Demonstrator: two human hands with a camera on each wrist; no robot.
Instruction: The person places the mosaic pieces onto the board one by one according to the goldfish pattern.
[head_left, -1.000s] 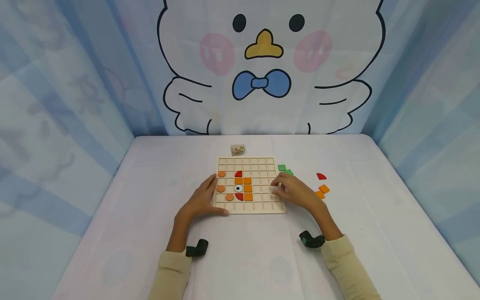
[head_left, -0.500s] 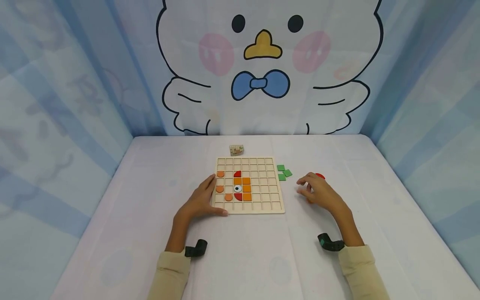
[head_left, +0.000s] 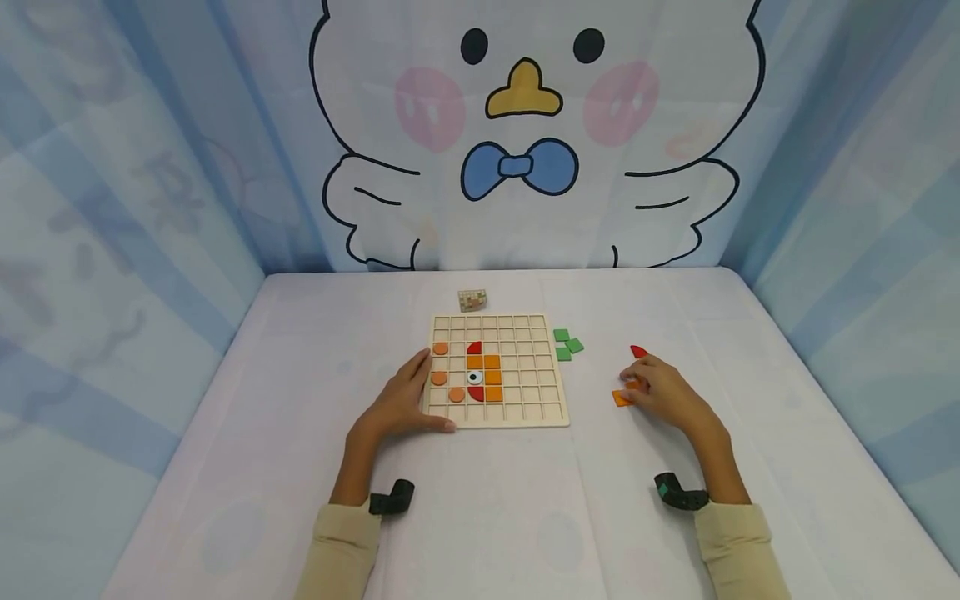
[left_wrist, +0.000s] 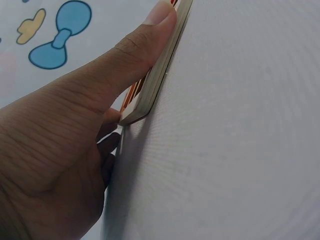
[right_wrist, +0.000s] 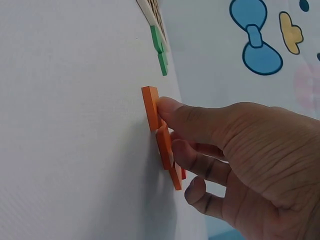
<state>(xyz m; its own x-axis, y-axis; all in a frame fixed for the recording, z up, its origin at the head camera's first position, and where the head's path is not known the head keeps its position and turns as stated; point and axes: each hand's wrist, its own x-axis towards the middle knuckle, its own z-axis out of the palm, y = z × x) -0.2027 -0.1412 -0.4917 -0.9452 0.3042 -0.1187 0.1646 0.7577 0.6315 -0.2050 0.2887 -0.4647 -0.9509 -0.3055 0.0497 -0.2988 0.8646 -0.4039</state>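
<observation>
My left hand (head_left: pixel 405 398) grips the near left corner of a wooden grid board (head_left: pixel 529 402), thumb along the front edge and fingers beside the left edge. Set in the board are peach discs (head_left: pixel 457 395), orange square tiles (head_left: pixel 492 377), red quarter-round pieces (head_left: pixel 476 393) and an eye disc (head_left: pixel 475 377). To the right, my right hand (head_left: pixel 671 398) has its thumb and curled fingers at several loose orange tiles (right_wrist: pixel 150 109); whether it pinches one I cannot tell. Just beyond those fingers lies a loose red piece (head_left: pixel 638 352).
Green tiles (head_left: pixel 573 345) lie off the board's right side. Behind the board is a small patterned item (head_left: pixel 472 300). A white cloth covers the table (head_left: pixel 480 517), with a printed curtain (head_left: pixel 517 225) behind it.
My right hand has moved from the board's right edge out to the loose orange tiles, uncovering the green ones. The left hand has stayed at the board's corner.
</observation>
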